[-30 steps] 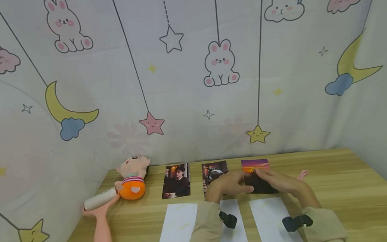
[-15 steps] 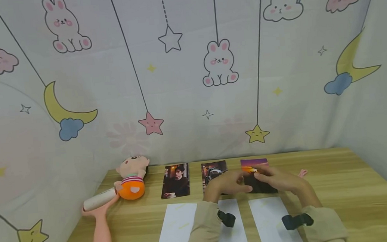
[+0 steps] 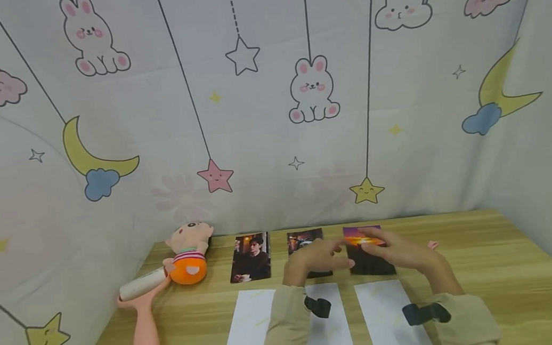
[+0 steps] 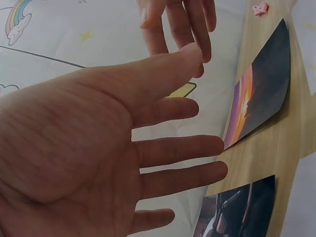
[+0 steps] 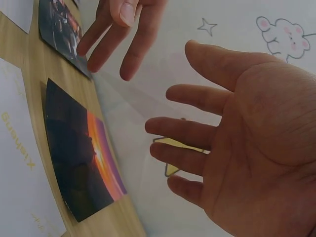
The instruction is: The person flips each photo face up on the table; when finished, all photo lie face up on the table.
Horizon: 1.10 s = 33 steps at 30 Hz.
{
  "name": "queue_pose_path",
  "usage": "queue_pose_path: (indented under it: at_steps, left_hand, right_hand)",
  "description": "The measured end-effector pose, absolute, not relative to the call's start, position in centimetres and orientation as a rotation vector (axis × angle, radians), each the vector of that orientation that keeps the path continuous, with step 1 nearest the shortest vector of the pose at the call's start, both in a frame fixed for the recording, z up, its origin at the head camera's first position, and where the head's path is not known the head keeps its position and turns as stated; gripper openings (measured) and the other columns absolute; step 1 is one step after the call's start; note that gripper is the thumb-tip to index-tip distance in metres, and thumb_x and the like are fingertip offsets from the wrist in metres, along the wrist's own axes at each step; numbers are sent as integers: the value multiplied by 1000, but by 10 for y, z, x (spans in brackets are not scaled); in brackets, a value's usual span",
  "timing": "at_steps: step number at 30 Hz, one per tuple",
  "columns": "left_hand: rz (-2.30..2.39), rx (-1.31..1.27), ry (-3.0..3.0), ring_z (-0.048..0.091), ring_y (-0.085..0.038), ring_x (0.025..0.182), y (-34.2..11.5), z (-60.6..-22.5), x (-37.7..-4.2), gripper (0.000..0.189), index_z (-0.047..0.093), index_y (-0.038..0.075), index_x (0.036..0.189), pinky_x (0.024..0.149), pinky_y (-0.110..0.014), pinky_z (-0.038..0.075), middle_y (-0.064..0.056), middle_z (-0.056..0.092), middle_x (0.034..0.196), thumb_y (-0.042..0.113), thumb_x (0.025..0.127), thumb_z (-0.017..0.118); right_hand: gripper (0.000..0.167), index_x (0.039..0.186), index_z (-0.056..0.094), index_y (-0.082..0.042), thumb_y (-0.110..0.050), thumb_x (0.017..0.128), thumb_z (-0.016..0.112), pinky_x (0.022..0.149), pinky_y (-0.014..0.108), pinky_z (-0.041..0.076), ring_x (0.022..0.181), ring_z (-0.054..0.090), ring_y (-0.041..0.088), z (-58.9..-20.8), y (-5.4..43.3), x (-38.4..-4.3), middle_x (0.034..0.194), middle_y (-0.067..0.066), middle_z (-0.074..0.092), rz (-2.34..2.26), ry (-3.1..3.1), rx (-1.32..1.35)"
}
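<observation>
In your right wrist view, you can make out slanting yellow lettering (image 5: 19, 141), apparently "Xishang", on the flat white paper sheet (image 5: 22, 197) beside the glossy purple-and-orange sunset photo (image 5: 81, 158); other yellow marks (image 5: 44, 224) there, and those in your head view, are illegible.

Two bare hands, apart, beside photos on a wooden table (image 5: 15, 44).
The right hand (image 5: 247, 140) shows its palm, fingers spread and slightly bent; the left hand (image 5: 141, 32) dangles its fingers nearby. A sunset photo (image 5: 79, 158), edges curling, lies between a yellow-lettered white sheet (image 5: 19, 148) and a printed backdrop (image 5: 170, 29).
</observation>
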<state>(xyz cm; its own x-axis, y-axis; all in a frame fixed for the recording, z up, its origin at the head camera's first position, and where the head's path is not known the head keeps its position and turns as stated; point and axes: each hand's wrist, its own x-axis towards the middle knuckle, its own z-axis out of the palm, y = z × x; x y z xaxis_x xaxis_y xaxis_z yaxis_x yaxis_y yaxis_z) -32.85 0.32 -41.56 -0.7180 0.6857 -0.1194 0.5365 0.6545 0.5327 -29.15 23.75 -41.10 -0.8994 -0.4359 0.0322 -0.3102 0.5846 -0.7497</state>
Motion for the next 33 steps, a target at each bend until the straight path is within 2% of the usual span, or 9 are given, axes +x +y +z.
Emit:
queue_pose_path:
  at_steps: [5, 11, 16, 20, 26, 33]
  left_hand:
    - [674, 945, 2580, 60, -23, 122, -3, -406, -324, 61, 47, 15, 150, 101, -38, 48, -13, 61, 137, 43, 98, 62]
    - [684, 940, 2603, 61, -25, 122, -8, -396, -319, 60, 48, 16, 149, 99, -40, 49, -13, 60, 138, 45, 97, 62]
    - [674, 930, 2624, 61, -25, 121, -12, -391, -317, 58, 47, 18, 149, 99, -39, 49, -13, 61, 137, 42, 98, 62]
    - [679, 944, 2633, 60, -26, 124, -18, -388, -316, 58, 48, 15, 148, 101, -38, 47, -13, 61, 138, 40, 98, 63]
    - [705, 907, 2647, 56, -28, 128, -42, -385, -311, 58, 48, 12, 148, 105, -42, 45, -13, 59, 139, 37, 98, 64]
    - [688, 864, 2641, 54, -30, 130, -70, -386, -307, 57, 48, 8, 147, 106, -47, 43, -16, 56, 141, 34, 99, 64]
  right_hand:
    - [56, 149, 44, -5, -35, 102, 56, 100, 65, 39, 129, 47, 47, -405, 235, -289, 143, 26, 49, -1191, 2688, -685]
    - [52, 148, 45, -8, -31, 103, 57, 99, 64, 42, 127, 52, 43, -398, 233, -285, 139, 21, 55, -1260, 2631, -746]
    - [56, 149, 42, -3, -32, 103, 57, 97, 62, 44, 124, 53, 42, -390, 233, -281, 139, 24, 53, -1225, 2671, -736]
    - [57, 150, 42, -6, -34, 103, 56, 93, 62, 47, 120, 56, 40, -385, 231, -279, 137, 23, 54, -1150, 2736, -703]
    - [54, 150, 45, -15, -37, 102, 57, 99, 68, 39, 129, 50, 43, -380, 215, -280, 143, 19, 52, -1098, 2748, -779]
    - [57, 150, 43, -6, -36, 103, 55, 105, 63, 36, 134, 46, 43, -381, 195, -276, 147, 21, 49, -1068, 2752, -792]
